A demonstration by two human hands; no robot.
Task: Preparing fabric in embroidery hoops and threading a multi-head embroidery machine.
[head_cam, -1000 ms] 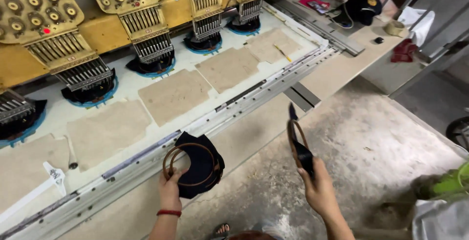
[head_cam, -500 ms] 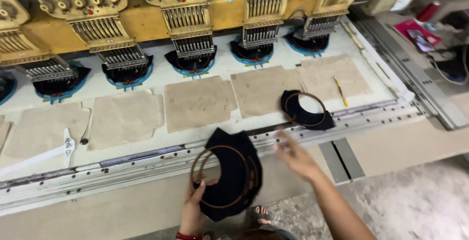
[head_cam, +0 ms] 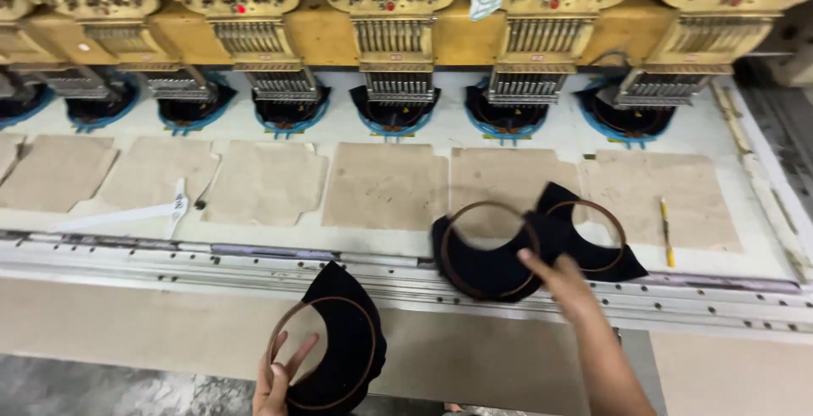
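Three hoops of black cloth: the left hand [head_cam: 279,378] is gripping one hoop [head_cam: 326,350] near, off the surface [head_cam: 508,141]; right hand [head_cam: 563,281], fingers seemingly loose, is touching the middle hoop [head_cam: 484,251], overlapping the third [head_cam: 593,230].

Head view: multi-head embroidery machine [head_cam: 398,10], yellow heads in a row w/ needle blocks & blue-rimmed openings below. On the pale table [head_cam: 474,132], tan backing sheets [head_cam: 385,186] lie side by side. Left hand [head_cam: 279,378] low in frame, fingers spread inside a brown hoop w/ black fabric [head_cam: 334,348], held near the table's front edge. Right hand [head_cam: 563,281] reaches fwd, fingertips touching a second hooped black piece [head_cam: 487,259] lying on the table; a third hooped black piece [head_cam: 593,238] sits just beside it, overlapping. Yellow pencil [head_cam: 666,231] to the right, white tool [head_cam: 127,215] at left. Metal rail [head_cam: 212,255] runs along the front.
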